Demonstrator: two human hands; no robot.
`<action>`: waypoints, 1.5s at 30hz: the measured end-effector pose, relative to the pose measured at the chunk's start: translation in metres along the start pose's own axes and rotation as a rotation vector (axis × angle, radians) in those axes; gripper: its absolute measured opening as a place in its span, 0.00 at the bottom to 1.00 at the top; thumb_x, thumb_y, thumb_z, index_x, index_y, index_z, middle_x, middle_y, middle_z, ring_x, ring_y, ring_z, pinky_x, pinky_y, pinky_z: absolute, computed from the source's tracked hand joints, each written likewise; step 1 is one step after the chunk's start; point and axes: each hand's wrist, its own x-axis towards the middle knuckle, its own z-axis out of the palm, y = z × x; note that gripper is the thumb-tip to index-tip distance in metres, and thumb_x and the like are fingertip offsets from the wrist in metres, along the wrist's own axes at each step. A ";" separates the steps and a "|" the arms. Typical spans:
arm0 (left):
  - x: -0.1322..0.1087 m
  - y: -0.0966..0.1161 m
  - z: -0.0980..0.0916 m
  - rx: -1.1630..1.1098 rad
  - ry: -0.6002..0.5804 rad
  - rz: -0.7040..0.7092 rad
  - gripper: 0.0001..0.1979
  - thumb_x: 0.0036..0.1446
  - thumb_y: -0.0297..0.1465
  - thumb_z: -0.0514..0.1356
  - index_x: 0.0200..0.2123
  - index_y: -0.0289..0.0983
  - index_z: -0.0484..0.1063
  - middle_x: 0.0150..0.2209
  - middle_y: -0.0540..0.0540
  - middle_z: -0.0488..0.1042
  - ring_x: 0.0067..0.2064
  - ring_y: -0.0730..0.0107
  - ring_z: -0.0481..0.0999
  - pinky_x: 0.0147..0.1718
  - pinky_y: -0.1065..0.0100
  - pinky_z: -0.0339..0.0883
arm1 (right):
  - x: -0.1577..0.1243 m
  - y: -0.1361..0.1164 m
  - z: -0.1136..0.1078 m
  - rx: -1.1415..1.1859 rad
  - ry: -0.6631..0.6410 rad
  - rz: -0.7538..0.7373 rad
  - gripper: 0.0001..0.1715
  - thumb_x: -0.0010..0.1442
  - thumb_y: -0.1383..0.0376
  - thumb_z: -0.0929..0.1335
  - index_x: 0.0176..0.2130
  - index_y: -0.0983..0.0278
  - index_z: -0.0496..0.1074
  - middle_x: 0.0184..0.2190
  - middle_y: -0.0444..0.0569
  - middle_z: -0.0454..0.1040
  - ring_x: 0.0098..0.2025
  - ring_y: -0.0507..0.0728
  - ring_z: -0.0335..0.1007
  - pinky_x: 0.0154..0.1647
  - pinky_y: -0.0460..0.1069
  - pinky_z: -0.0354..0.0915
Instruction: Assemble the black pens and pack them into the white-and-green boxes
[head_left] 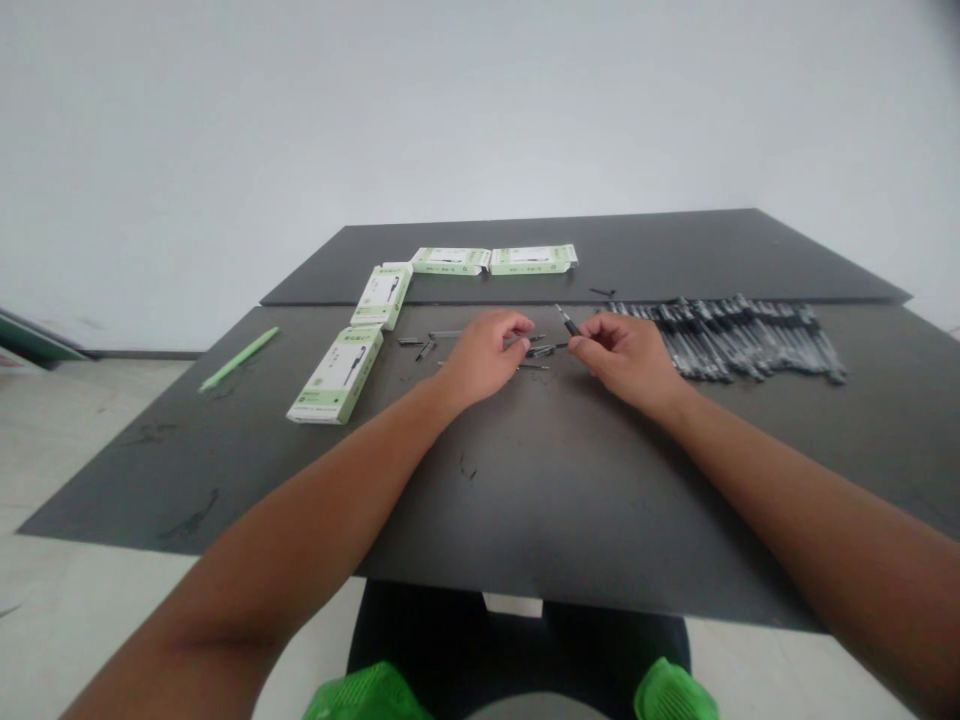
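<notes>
My right hand point(626, 352) pinches a pen point(568, 322) with a black grip, its metal tip pointing up and to the left. Just left of it, my left hand point(491, 350) hovers low over loose pen parts point(541, 350), fingers bent and thumb apart, with nothing visible held. More small clear and dark pen pieces point(426, 349) lie beyond its wrist; some are hidden under the hand. To the right, many clear pens with black grips point(750, 340) lie side by side in a wide row, partly behind my right hand.
Two white and green pen boxes point(337, 375) lie left of the hands, end to end. Another pair of boxes point(532, 260) lies at the back. A green pen-shaped item point(240, 358) rests at the left. A seam crosses the dark table point(525, 480); black marks dot it.
</notes>
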 end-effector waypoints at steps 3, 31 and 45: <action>0.001 0.003 0.005 0.214 -0.100 0.169 0.09 0.68 0.26 0.66 0.50 0.40 0.83 0.52 0.42 0.86 0.57 0.55 0.82 0.65 0.50 0.70 | 0.001 -0.001 0.001 0.012 0.028 0.003 0.16 0.61 0.54 0.74 0.28 0.60 0.73 0.21 0.42 0.69 0.25 0.53 0.60 0.30 0.52 0.57; 0.007 0.012 0.011 0.485 -0.266 0.138 0.09 0.72 0.36 0.67 0.41 0.39 0.85 0.43 0.41 0.83 0.49 0.53 0.78 0.55 0.53 0.69 | 0.001 0.003 0.001 -0.023 0.021 -0.010 0.15 0.61 0.54 0.74 0.29 0.60 0.74 0.22 0.43 0.70 0.27 0.54 0.62 0.30 0.51 0.57; 0.004 0.006 0.001 0.493 -0.259 0.106 0.10 0.74 0.35 0.64 0.42 0.38 0.84 0.45 0.40 0.84 0.51 0.53 0.78 0.56 0.53 0.70 | -0.001 0.004 0.001 -0.031 0.009 0.009 0.15 0.62 0.54 0.74 0.30 0.60 0.75 0.21 0.43 0.71 0.25 0.54 0.62 0.29 0.51 0.57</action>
